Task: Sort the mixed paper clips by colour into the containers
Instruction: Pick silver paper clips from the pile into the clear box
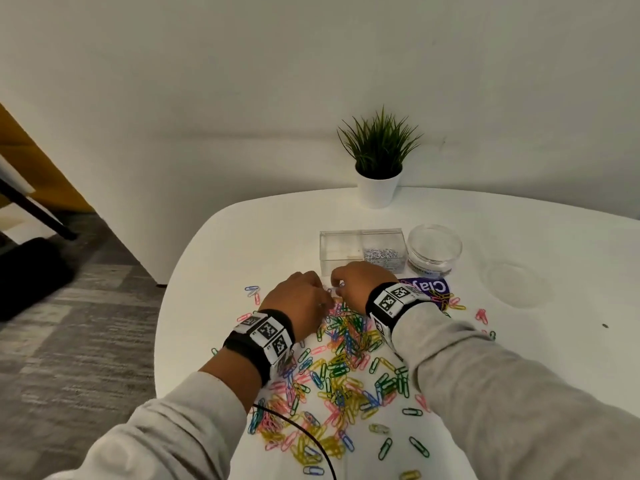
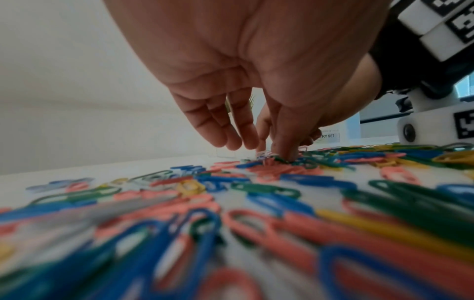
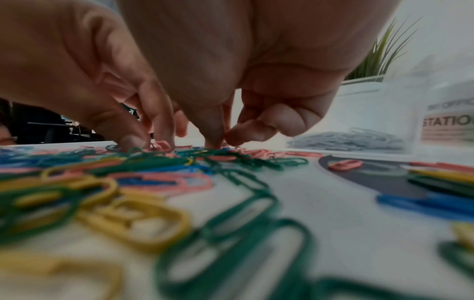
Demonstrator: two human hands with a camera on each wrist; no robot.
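L hand (image 1: 298,299): fingers down, tips in clip pile (image 1: 343,368) | R hand (image 1: 356,282): curled, tips touching clips | grip on either: can't tell

Both hands are working at the far edge of a spread of coloured paper clips (image 1: 343,372) lying on a white table (image 1: 221,244): the left hand (image 1: 298,303) and right hand (image 1: 360,284) are meeting fingertip to fingertip. Just beyond them a clear divided box (image 1: 362,251) is holding white clips in its right compartment, with a round clear jar (image 1: 434,249) sitting beside it and a potted plant (image 1: 379,157) standing behind.

The white table (image 1: 242,244) carries scattered paper clips (image 1: 346,375), a clear box (image 1: 341,251), a round jar (image 1: 434,249), a potted plant (image 1: 379,188) and a purple card (image 1: 438,285).
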